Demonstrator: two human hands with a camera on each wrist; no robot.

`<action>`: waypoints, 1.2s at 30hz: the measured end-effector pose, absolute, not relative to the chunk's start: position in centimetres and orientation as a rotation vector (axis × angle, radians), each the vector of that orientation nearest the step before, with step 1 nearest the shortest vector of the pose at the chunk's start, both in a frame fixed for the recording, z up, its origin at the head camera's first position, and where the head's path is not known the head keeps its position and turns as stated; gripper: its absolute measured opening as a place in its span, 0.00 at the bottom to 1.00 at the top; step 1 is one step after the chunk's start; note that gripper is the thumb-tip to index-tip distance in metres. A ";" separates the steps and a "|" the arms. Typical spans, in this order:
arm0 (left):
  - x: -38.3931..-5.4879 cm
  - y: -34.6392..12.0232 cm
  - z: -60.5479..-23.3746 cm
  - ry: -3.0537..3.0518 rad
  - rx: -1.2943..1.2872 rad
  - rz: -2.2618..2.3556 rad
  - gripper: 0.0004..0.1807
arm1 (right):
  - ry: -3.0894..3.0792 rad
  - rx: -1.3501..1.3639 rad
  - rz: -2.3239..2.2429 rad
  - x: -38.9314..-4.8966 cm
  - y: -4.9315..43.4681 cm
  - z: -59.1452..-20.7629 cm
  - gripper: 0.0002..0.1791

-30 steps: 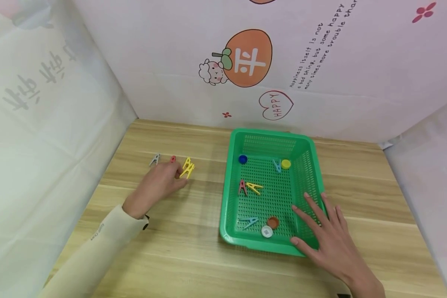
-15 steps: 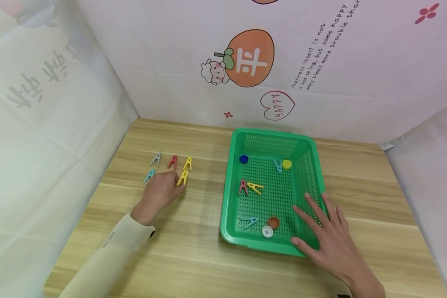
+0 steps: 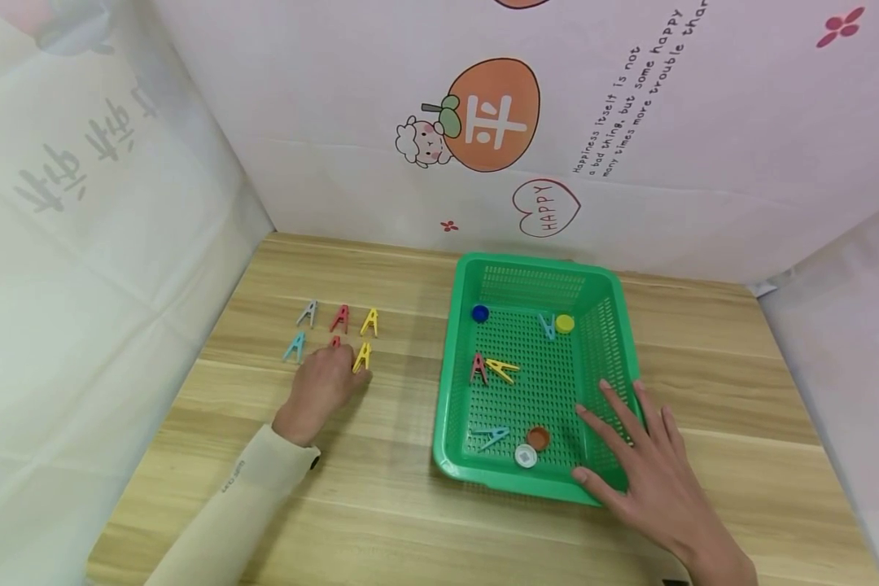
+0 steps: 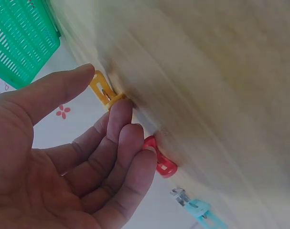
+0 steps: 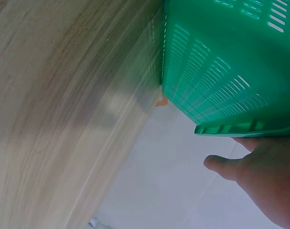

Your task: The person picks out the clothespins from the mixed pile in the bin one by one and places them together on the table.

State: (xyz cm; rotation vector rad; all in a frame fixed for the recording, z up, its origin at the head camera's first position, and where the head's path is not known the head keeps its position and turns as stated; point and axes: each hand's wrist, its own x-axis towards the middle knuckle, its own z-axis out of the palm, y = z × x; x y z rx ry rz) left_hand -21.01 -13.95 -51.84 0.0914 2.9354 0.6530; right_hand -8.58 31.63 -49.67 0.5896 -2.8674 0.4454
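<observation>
My left hand (image 3: 321,384) pinches a yellow clothespin (image 3: 363,356) between thumb and fingers at the tabletop. In the left wrist view, the yellow clothespin (image 4: 102,88) lies between the thumb tip and a bent finger. A red clothespin (image 3: 335,342) sits just beyond the knuckles, mostly hidden. Around it lie a blue clothespin (image 3: 294,347), a grey one (image 3: 308,312), another red one (image 3: 340,318) and another yellow one (image 3: 369,321). My right hand (image 3: 652,464), fingers spread and straight, rests on the near right rim of a green basket (image 3: 447,391).
Inside the basket lie several clothespins and bottle caps, among them a blue cap (image 3: 479,313), a yellow cap (image 3: 565,324), a brown cap (image 3: 538,438) and a white cap (image 3: 526,456). Printed sheets (image 3: 337,122) close off the table's back and sides.
My left hand has drawn nearer to me and down with the yellow clothespin, uncovering the blue and far red clothespins. My right hand and the basket have stayed put.
</observation>
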 end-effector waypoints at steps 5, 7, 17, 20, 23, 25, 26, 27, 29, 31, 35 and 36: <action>-20.9 -13.9 -52.1 2.958 0.083 0.657 0.18 | -2.862 0.592 0.461 -8.6 31.6 -49.8 0.43; -20.8 -13.8 -52.2 2.970 0.088 0.664 0.17 | -2.861 0.592 0.466 -8.6 31.6 -49.8 0.43; -20.7 -13.7 -52.3 2.992 0.108 0.690 0.18 | -2.860 0.589 0.460 -8.5 31.7 -49.7 0.43; -20.5 -14.1 -52.1 3.026 0.135 0.686 0.18 | -2.863 0.588 0.457 -8.6 31.7 -49.7 0.43; -20.4 -14.5 -51.6 3.085 0.183 0.654 0.19 | -2.865 0.588 0.461 -8.6 31.6 -49.7 0.43; -20.5 -14.8 -51.1 3.090 0.209 0.635 0.21 | -2.865 0.589 0.463 -8.6 31.6 -49.7 0.43; -20.6 -15.0 -51.0 3.087 0.225 0.628 0.21 | -2.865 0.590 0.465 -8.6 31.6 -49.7 0.43; -20.6 -15.3 -50.9 3.083 0.248 0.623 0.21 | -2.866 0.590 0.466 -8.6 31.6 -49.7 0.43; -20.9 -15.7 -50.6 3.054 0.291 0.645 0.21 | -2.869 0.591 0.466 -8.7 31.6 -49.7 0.43; -21.4 -16.2 -50.4 3.039 0.355 0.661 0.19 | -2.872 0.591 0.462 -8.7 31.5 -49.7 0.43; -22.2 -16.7 -49.6 3.029 0.469 0.667 0.17 | -2.874 0.588 0.463 -8.6 31.5 -49.6 0.43; -22.4 -16.7 -49.3 3.031 0.490 0.658 0.16 | -2.874 0.587 0.465 -8.6 31.6 -49.6 0.43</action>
